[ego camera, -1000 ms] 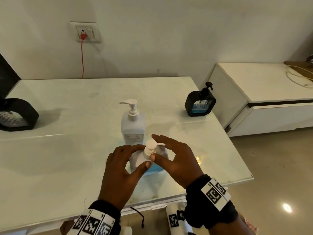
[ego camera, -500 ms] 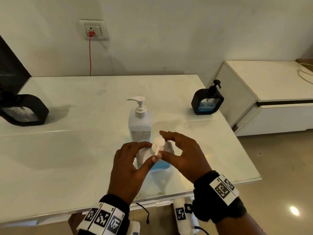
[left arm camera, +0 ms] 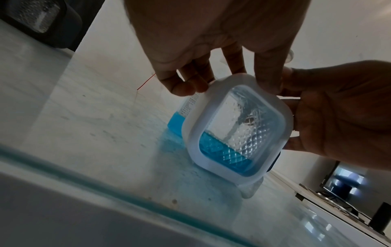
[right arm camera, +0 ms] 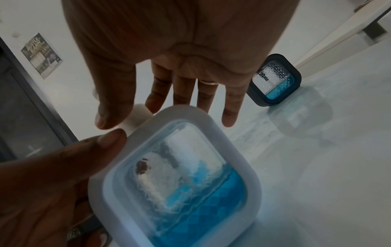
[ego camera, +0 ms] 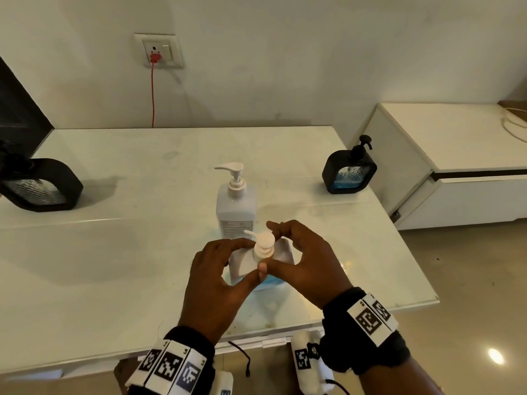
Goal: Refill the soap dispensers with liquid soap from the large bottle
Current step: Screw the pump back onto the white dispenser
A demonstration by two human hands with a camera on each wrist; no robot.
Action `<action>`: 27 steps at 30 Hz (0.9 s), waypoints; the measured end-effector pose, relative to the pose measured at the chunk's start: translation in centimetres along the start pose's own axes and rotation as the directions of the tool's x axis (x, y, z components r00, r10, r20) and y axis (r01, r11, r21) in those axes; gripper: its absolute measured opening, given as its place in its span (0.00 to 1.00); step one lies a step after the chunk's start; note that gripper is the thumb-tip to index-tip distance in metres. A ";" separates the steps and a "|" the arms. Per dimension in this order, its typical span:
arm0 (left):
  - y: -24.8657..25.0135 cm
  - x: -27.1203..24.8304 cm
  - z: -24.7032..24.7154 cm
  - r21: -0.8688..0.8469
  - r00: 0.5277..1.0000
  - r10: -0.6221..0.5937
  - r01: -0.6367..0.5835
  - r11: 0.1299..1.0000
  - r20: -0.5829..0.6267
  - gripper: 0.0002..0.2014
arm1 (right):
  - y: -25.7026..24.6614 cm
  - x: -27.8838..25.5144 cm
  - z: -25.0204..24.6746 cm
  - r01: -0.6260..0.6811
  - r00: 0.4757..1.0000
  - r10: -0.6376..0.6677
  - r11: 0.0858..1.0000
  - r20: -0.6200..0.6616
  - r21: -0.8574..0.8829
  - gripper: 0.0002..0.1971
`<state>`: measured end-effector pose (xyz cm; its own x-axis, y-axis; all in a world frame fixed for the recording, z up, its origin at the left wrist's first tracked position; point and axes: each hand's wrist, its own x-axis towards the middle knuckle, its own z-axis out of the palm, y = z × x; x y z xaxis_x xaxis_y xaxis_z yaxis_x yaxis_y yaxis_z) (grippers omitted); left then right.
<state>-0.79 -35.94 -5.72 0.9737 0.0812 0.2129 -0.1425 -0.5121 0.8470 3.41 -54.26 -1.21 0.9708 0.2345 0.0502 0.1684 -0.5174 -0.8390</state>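
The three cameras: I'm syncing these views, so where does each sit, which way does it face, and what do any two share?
Head: worn high, looking forward and down at the glass table; shows left hand and right hand.
Left wrist: low, looks along the left hand at the white soap dispenser.
Right wrist: looks along the right hand at the same dispenser; black soap dispenser behind.
All three share the white dispenser.

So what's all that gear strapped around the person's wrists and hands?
Each wrist carries a thick black band with white tiles printed with black square codes, three in a row on the left wrist. White capsule-shaped camera units with the same codes hang under the wrists, trailing thin black cables. The hands are bare, with a thin ring on one right-hand finger.
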 end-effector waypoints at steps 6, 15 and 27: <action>0.0 -0.1 0.1 -0.020 1.000 -0.025 0.025 0.999 -0.005 0.23 | 0.0 -0.1 -0.4 0.010 0.999 -0.010 1.000 0.038 -0.004 0.23; 0.0 0.0 0.2 -0.021 1.000 -0.023 0.022 1.000 -0.007 0.23 | 0.2 -0.1 -0.3 -0.032 0.997 0.031 0.999 0.071 0.014 0.22; 0.2 0.0 0.1 -0.019 0.999 -0.038 0.038 0.999 0.003 0.22 | 0.5 0.4 -0.5 -0.054 0.996 0.051 0.998 0.073 0.037 0.30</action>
<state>-0.76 -36.19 -5.59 0.9789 0.0980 0.1794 -0.1090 -0.4923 0.8636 3.97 -54.83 -1.34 0.9631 0.2674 -0.0324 0.1093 -0.4981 -0.8602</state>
